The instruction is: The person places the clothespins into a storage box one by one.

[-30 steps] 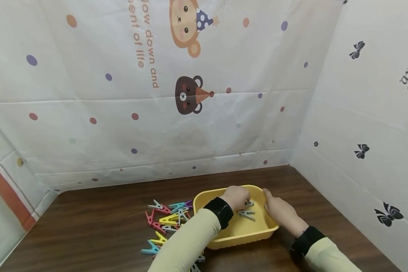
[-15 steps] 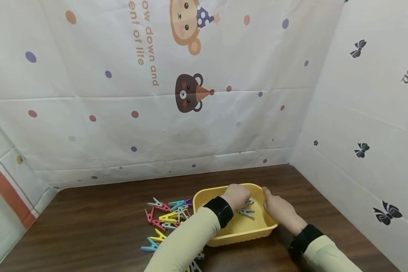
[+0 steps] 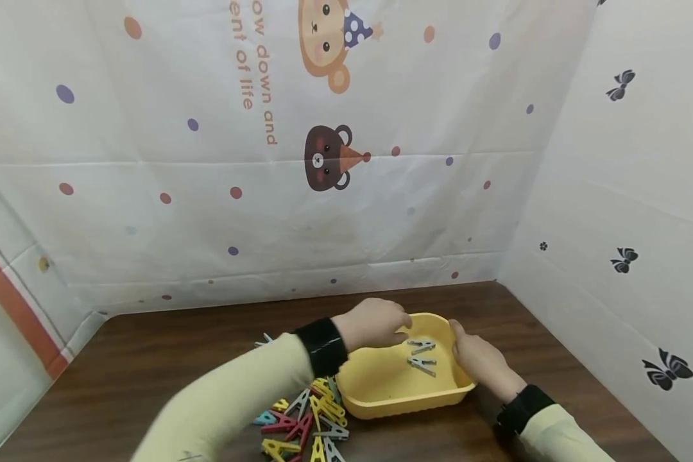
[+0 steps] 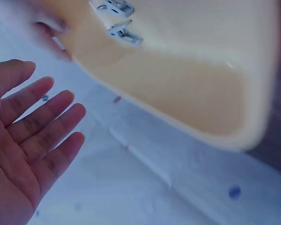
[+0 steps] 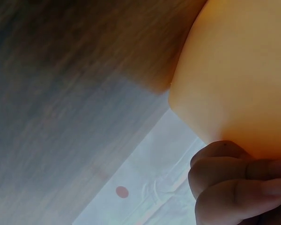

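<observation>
Two grey clothespins [image 3: 421,364] lie one above the other, near each other, on the floor of a yellow basket [image 3: 404,407], toward its right end, right of the lower centre of the head view. The basket stands on a dark brown wood-grain bench [image 3: 150,366].

The left hand [image 3: 375,323] hovers over the basket's upper left part in the head view; the left wrist view shows its palm bare, fingers loosely spread and apart from the rim, holding nothing. The right hand [image 3: 480,360] grips the basket's right rim, thumb at the edge and, in the right wrist view, fingers curled against the outer wall.

Just left of the basket, at bottom centre, is a heap of clothespins [image 3: 303,428] in yellow, red, blue and grey, partly hidden by the left sleeve [image 3: 231,385]. A pale tip shows above that sleeve. Both pale-yellow sleeves end in black wristbands [image 3: 321,346].

Behind the bench hangs a white sheet [image 3: 179,224] with coloured dots, a brown bear [image 3: 323,158] at upper centre and lettering at upper left of it. Black bows [image 3: 624,260] mark the white surface on the right; an orange stripe [image 3: 23,314] slants down the left edge.
</observation>
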Motion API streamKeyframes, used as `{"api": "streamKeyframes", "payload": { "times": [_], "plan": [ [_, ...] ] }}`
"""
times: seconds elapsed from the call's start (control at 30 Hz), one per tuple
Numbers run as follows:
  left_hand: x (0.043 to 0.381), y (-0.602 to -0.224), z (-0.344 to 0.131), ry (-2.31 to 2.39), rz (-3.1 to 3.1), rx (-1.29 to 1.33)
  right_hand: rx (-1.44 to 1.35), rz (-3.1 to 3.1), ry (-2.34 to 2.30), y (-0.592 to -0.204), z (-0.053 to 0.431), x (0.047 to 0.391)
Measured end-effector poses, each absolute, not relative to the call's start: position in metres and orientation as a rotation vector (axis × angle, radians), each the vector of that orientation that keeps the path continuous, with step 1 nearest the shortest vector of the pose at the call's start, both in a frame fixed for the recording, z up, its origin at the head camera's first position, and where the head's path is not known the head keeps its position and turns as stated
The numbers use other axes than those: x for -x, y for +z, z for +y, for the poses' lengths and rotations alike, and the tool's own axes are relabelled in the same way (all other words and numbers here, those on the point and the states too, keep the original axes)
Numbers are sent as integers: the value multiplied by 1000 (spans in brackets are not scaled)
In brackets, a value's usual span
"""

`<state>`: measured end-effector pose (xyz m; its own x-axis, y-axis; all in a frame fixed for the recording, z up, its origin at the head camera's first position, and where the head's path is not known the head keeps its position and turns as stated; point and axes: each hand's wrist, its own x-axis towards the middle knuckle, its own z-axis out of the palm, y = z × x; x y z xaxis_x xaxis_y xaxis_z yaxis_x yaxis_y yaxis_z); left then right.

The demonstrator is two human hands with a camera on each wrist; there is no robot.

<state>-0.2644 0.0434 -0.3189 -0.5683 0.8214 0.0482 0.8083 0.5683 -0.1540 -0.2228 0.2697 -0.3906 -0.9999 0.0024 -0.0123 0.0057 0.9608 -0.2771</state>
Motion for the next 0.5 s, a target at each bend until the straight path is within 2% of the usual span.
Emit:
{"api": "streamKeyframes", "payload": {
  "times": [0.2, 0.5],
  "plan": [
    [255, -317, -39, -23, -2713, 1351, -4, 3087, -437, -394, 266, 222],
    [278, -350, -138, -121, -2901, 988, 18, 3111, -432, -392, 269, 221]
  ]
}}
